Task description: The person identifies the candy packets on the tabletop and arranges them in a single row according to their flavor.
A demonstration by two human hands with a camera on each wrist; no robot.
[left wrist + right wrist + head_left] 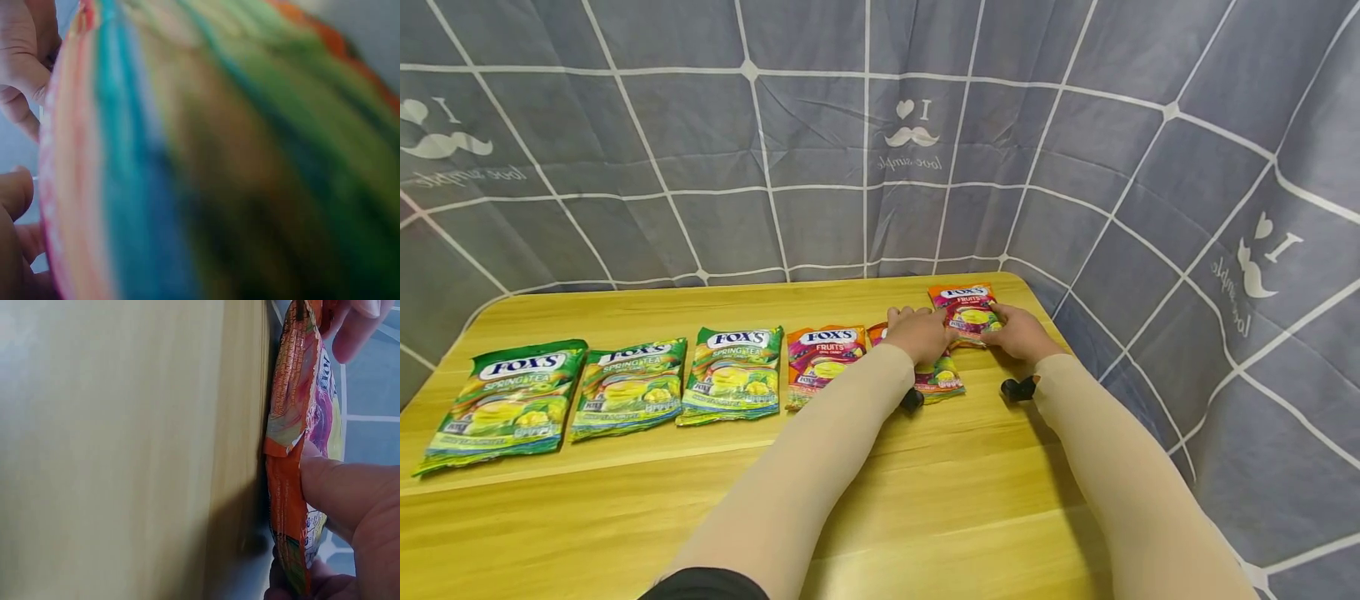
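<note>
At the far right of the table, my right hand (1021, 333) grips the right edge of an orange and purple Fox's Fruits candy bag (972, 317). My left hand (919, 335) holds that bag by its left edge. The right wrist view shows the right thumb (337, 487) pressing the side of the bag (287, 494), with fingertips below. Under my left wrist lies another Fruits candy bag (942, 383), partly hidden; a blurred bag (187, 156) fills the left wrist view. To its left sits a third Fruits candy bag (827, 358), partly covered by my left forearm.
Three green Fox's Spring Tea candy bags (733, 375) continue the row leftward on the wooden table (925, 500). A grey curtain (820, 150) with white lines hangs along the table's back and right edges. Small black devices (1018, 389) sit at both wrists.
</note>
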